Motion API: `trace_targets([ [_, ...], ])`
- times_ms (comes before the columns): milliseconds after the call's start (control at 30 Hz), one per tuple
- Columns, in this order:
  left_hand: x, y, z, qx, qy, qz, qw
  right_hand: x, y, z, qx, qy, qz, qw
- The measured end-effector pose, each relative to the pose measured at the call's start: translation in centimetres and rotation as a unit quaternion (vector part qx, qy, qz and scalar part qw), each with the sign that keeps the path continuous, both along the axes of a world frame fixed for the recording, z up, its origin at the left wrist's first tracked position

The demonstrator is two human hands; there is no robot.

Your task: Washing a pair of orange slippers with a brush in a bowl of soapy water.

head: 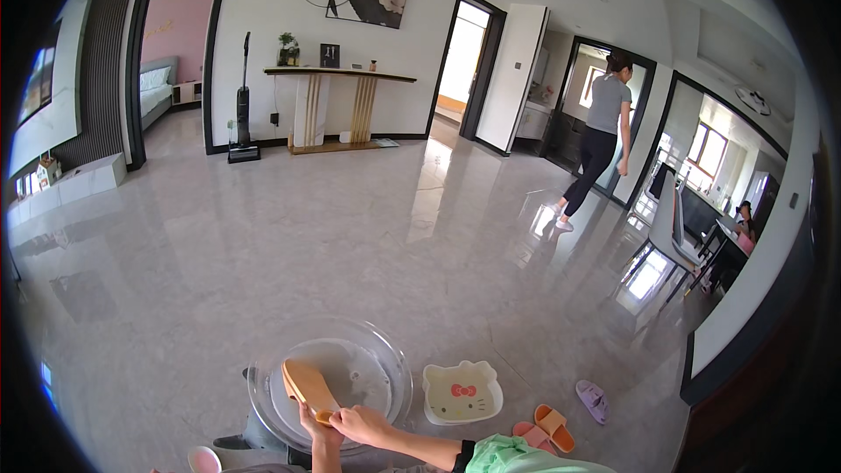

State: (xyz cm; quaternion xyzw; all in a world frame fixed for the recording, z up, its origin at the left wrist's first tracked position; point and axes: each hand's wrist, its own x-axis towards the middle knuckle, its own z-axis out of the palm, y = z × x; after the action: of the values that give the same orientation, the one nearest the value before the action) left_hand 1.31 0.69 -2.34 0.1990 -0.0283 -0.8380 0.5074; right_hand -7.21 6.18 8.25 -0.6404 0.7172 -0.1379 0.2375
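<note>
Over a clear round basin (405, 374) on the floor, an orange slipper (307, 382) is held at a tilt, toe end up and away from me. My left hand (320, 426) grips its near end from below. Against that same end my right hand (363, 424) is closed, its fingers on the orange material. Whether the right hand also has something small inside it is hidden. Cloudy water with some suds (364, 378) lies in the basin. Just right of it stands a white cat-shaped plastic basin (462, 374) with a red bow printed inside.
Beside the cat-shaped basin lie an orange slipper (555, 427), a pink slipper (531, 435) and a purple slipper (592, 401). A person (604, 118) walks at the back right, near chairs (667, 230). An upright floor cleaner (244, 125) and a console table (338, 72) line the far wall.
</note>
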Motion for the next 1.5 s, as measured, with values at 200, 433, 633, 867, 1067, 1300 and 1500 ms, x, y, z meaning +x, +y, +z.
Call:
trace_targets([
  [200,0.0,-0.3,-0.5,0.005,-0.006,0.01,1.0,0.2,0.4,0.4,-0.029,-0.004,-0.009,1.0],
  [433,0.2,-0.2,-0.4,-0.017,-0.023,0.008,1.0,0.3,0.4,-0.8,-0.072,-0.023,-0.026,0.997],
  [633,0.5,-1.1,-2.8,-0.045,-0.041,-0.008,0.998,0.5,0.8,-0.1,-0.082,-0.027,-0.031,0.996],
  [867,0.5,-1.1,-2.8,-0.052,-0.051,-0.009,0.997,0.5,0.9,-0.3,-0.094,-0.036,-0.033,0.994],
  [1067,0.6,-1.5,-3.5,-0.046,-0.053,0.003,0.998,0.6,1.0,-0.1,-0.089,-0.027,-0.055,0.994],
  [1300,-0.1,-0.7,-0.9,-0.054,0.012,-0.075,0.996,1.6,-3.2,-2.5,-0.122,-0.034,-0.083,0.988],
  [1500,0.1,-0.8,-0.7,-0.068,-0.008,-0.029,0.997,0.8,-1.3,-1.9,-0.158,-0.031,-0.055,0.985],
])
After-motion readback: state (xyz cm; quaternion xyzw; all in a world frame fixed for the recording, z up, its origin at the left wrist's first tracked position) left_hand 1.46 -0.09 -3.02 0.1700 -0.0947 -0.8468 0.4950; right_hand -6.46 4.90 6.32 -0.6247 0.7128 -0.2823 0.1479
